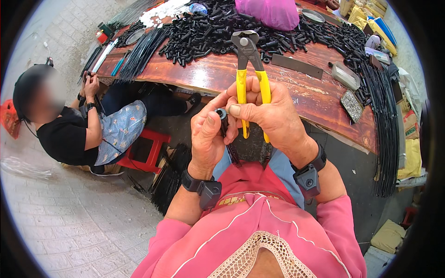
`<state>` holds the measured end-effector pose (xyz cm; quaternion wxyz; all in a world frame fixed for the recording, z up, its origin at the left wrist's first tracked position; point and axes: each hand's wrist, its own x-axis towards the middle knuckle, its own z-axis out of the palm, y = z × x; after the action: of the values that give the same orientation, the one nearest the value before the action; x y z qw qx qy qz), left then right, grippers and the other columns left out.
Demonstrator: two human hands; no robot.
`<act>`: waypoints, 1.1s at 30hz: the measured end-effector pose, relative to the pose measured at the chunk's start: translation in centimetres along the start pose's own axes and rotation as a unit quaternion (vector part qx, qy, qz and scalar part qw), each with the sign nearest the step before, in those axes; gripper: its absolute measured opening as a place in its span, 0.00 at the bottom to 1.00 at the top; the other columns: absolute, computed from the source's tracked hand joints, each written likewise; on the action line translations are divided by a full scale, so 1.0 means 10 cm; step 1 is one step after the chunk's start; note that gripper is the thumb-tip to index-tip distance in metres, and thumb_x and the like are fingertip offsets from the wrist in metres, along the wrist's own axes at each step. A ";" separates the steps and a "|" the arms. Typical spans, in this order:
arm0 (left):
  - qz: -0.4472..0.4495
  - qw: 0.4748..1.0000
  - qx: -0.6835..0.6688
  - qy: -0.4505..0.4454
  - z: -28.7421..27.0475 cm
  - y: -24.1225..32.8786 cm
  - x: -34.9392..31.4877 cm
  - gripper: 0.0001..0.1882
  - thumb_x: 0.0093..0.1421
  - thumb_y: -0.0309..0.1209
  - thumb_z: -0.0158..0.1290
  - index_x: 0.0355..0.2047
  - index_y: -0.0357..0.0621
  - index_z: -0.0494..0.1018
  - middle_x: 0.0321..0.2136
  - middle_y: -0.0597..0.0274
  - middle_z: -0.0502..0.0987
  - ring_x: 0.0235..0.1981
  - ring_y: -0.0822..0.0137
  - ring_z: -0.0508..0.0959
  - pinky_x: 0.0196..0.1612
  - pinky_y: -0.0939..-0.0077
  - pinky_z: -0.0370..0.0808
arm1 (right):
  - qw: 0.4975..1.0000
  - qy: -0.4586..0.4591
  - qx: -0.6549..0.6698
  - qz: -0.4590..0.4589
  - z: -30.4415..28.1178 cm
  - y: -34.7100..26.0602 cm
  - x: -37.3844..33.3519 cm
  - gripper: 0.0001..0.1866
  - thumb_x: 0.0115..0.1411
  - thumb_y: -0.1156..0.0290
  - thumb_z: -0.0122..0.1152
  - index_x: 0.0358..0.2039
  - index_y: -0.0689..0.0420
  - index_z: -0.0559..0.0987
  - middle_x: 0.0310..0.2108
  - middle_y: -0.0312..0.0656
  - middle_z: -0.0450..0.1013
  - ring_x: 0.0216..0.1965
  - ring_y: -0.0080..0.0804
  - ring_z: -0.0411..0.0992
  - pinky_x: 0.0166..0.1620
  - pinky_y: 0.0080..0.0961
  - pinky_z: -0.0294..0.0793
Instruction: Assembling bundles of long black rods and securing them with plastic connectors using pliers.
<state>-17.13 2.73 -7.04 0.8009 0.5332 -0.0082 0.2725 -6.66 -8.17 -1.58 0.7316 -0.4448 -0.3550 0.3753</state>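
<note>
My left hand [208,129] is closed around a black tubular piece [223,121], its round greyish end facing up between thumb and fingers. Thin black rods [234,155] hang below that hand; whether they join the tube I cannot tell. In my right hand [273,109] are pliers [242,88] with yellow handles, jaws pointing away from me toward the table. The thumb and forefinger of the same hand pinch together close to the tube's end. Something tiny may be between them, too small to make out. Both hands are in front of my chest, near the table edge.
Across the wooden table [199,76] lies a heap of black tubular parts [199,39]. A pink bag [269,13], a flat metal bar [296,66] and a tin of small metal pieces [352,105] are there too. Another person [65,120] works at left near a red stool [149,150].
</note>
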 end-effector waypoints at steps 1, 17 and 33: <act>0.000 1.000 -0.001 -0.001 0.01 0.00 0.00 0.46 0.60 0.60 0.49 0.61 0.28 0.59 0.17 0.66 0.70 0.15 0.78 0.64 0.18 0.84 0.58 | 1.000 0.001 -0.001 0.000 0.00 0.00 0.00 0.08 0.57 0.79 0.58 0.37 0.68 0.75 0.22 0.40 0.73 0.20 0.26 0.74 0.24 0.22 0.76; 0.008 1.000 0.013 0.026 0.02 0.00 -0.02 0.45 0.60 0.60 0.50 0.60 0.28 0.61 0.20 0.64 0.73 0.15 0.78 0.66 0.18 0.84 0.59 | 0.999 0.033 -0.019 -0.026 0.06 0.00 -0.05 0.08 0.57 0.80 0.58 0.37 0.69 0.74 0.22 0.40 0.73 0.19 0.25 0.73 0.23 0.21 0.75; -0.042 0.999 0.023 0.015 0.09 0.05 -0.02 0.42 0.63 0.60 0.40 0.61 0.32 0.61 0.13 0.70 0.66 0.11 0.80 0.57 0.16 0.84 0.56 | 0.992 -0.035 -0.121 -0.019 -0.14 -0.03 -0.03 0.11 0.51 0.76 0.68 0.33 0.63 0.76 0.24 0.34 0.72 0.24 0.19 0.70 0.27 0.20 0.72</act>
<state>-17.27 1.97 -6.27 0.7992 0.5470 0.0322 0.2470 -5.52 -9.06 -1.91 0.6669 -0.5097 -0.4313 0.3308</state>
